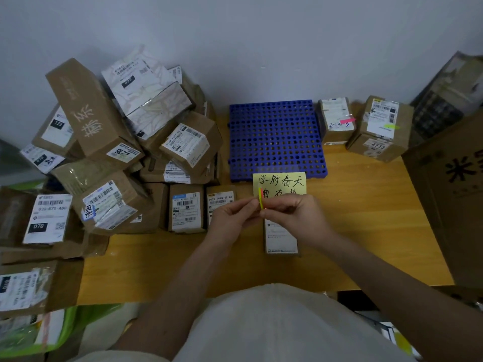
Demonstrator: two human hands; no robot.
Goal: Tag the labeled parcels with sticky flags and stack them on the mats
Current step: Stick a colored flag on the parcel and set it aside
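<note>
Both grips on sticky flags (261,198)

One head-worn wide-angle view looks forward and down, close over the table (366,231), toward the wall (261,35) behind; edges bend outward.

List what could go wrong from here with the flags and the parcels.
Both hands, left hand and right hand, pinch the thin sticky flags; two might peel off together. The leaning parcel pile could slide toward the blue mat.
</note>
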